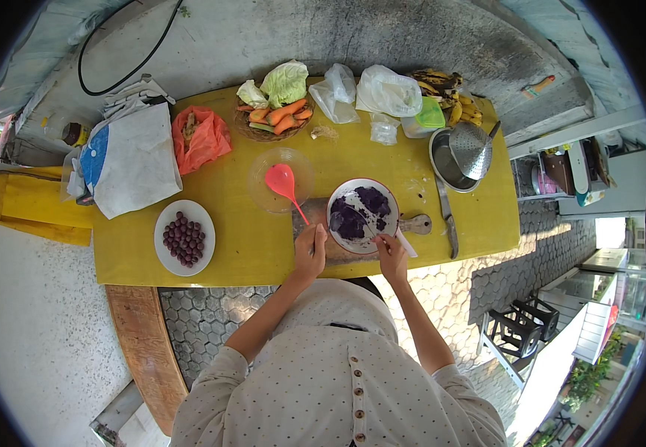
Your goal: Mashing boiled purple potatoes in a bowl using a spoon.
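Note:
My left hand grips the handle of a pink plastic ladle, whose bowl is over a clear plastic bowl. A white enamel-like bowl with a red rim holds dark purple mash, perhaps purple sweet potato. With my right hand I hold a thin metal utensil, probably a spoon, dipping into that mash; its end is hidden. Under the bowl lies a wooden cutting board. A white handle sticks out beside my right hand.
Purple balls fill a white plate at left. A knife and a metal pot with a strainer stand right. Along the back are a vegetable basket, red bag, plastic bags, a green-lidded container and bananas.

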The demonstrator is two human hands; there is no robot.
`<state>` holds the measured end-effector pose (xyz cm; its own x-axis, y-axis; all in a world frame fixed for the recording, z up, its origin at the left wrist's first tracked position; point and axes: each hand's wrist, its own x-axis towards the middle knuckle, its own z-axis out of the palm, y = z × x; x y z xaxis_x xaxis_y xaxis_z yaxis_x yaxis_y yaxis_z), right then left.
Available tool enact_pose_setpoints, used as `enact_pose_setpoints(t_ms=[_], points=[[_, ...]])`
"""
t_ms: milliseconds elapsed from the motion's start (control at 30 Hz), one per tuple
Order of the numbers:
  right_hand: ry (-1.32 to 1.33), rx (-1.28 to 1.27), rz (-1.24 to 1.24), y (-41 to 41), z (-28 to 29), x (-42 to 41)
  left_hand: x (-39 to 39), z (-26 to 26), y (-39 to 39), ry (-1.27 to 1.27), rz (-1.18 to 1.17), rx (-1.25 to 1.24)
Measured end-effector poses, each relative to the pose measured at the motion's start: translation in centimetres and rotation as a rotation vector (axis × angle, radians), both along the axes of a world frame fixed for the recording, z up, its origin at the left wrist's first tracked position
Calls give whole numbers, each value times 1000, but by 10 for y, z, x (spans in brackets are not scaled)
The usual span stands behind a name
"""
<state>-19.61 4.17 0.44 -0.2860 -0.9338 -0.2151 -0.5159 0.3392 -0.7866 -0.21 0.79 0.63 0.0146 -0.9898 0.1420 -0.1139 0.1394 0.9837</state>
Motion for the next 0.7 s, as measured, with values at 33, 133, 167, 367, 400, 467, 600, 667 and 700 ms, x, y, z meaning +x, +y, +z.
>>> enact_pose_setpoints(t_ms=[33, 133, 167, 367, 400, 467, 600, 667, 700], points=[[46, -6, 27, 0, 7, 2, 1, 2, 1, -1, 3, 2], [168, -149, 99, 2, 11, 4, 2, 3, 3, 11, 13, 9], [168, -149, 100, 3, 8, 4, 4, 1, 3, 21, 10, 5], [389, -30, 212, 7, -4, 8, -1, 6, 0, 79, 23, 44], [375, -7, 234, 4, -5, 7, -2, 6, 0, 107, 23, 58], [361, 15, 255, 0, -5, 7, -9, 8, 1, 105, 4, 28], [378, 81, 321, -3, 13, 13, -19, 12, 1, 7, -58, -139], [400, 100, 342, -3, 20, 15, -15, 10, -1, -42, -101, -143], [408, 121, 360, -3, 22, 15, -13, 9, -2, -91, -145, -148]])
